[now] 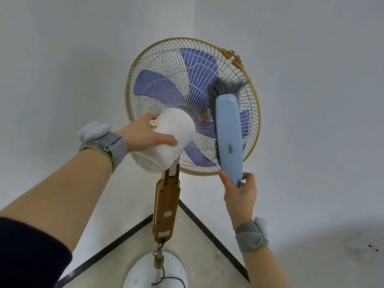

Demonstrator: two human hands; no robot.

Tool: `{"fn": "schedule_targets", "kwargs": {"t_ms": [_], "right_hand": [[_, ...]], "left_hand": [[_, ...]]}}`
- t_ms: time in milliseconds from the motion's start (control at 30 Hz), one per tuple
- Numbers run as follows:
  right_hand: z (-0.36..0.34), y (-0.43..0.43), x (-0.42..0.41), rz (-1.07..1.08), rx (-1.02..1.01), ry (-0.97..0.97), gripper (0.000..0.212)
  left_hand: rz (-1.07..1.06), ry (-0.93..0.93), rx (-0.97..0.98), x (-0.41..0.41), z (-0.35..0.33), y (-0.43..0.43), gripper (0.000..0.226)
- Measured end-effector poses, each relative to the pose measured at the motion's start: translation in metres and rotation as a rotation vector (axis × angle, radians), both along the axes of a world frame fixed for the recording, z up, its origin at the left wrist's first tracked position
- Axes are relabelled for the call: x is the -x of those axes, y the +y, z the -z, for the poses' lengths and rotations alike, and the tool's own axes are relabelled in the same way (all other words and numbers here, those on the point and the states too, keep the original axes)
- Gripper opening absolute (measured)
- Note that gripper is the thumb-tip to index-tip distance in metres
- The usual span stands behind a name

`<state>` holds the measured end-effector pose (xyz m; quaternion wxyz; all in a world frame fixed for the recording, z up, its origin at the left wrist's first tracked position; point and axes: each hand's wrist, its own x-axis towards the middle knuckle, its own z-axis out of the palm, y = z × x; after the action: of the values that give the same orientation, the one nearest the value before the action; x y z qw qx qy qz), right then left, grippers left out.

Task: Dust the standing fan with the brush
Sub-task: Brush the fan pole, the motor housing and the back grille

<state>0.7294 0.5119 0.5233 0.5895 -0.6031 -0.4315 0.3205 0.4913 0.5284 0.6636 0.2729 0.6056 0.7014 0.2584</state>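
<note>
While the left hand [145,134] grips the white plastic motor housing [178,125], thumb along its near side and fingers wrapped over the far side, the right hand [239,192] pinches the lower end of the pale blue plastic brush [228,134] between thumb and curled fingers. The standing fan [166,206], with cream wire guard [158,59], gold rim and purple blades, rises in the middle of the scene, its head turned so the rear of the guard faces the person.

From the right hand the brush runs up and slightly left, its long axis nearly upright across the right half of the guard. Its grey bristles [224,88] press against the wires and splay at the upper end, near the rim. The wires left of the brush, between it and the housing, look the likeliest to need brushing next. Since the right hand is below the guard's lower right edge, reaching them probably means a sideways sweep leftward, with the left hand steadying the head.
</note>
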Motion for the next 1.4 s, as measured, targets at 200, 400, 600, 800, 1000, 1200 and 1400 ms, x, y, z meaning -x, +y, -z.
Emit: {"fn": "schedule_targets", "kwargs": {"t_ms": [200,400,600,800,1000,1200,1400], "right_hand": [[-0.027,-0.006,-0.016,0.120,-0.119,0.047,0.043],[-0.050,-0.007,0.012,-0.186,-0.182,-0.178,0.045],[-0.069,0.011,0.021,-0.254,-0.056,-0.381,0.046],[-0.092,0.014,-0.022,-0.147,-0.063,-0.468,0.050],[-0.118,0.010,-0.047,0.003,-0.116,-0.401,0.048],[-0.147,-0.009,-0.011,-0.112,-0.228,-0.525,0.046],[-0.171,0.007,0.034,-0.338,-0.102,-0.919,0.052]], "left_hand": [[-0.011,-0.006,0.002,0.001,0.001,0.000,0.088],[-0.012,-0.025,-0.018,0.002,-0.002,-0.003,0.073],[0.013,-0.029,-0.041,0.001,-0.003,-0.006,0.071],[0.001,-0.021,-0.029,-0.001,0.002,-0.003,0.095],[0.015,0.008,-0.027,0.001,0.001,0.002,0.099],[-0.002,0.000,-0.023,0.004,0.003,0.001,0.101],[0.004,0.001,0.002,0.002,0.003,-0.005,0.109]]}}
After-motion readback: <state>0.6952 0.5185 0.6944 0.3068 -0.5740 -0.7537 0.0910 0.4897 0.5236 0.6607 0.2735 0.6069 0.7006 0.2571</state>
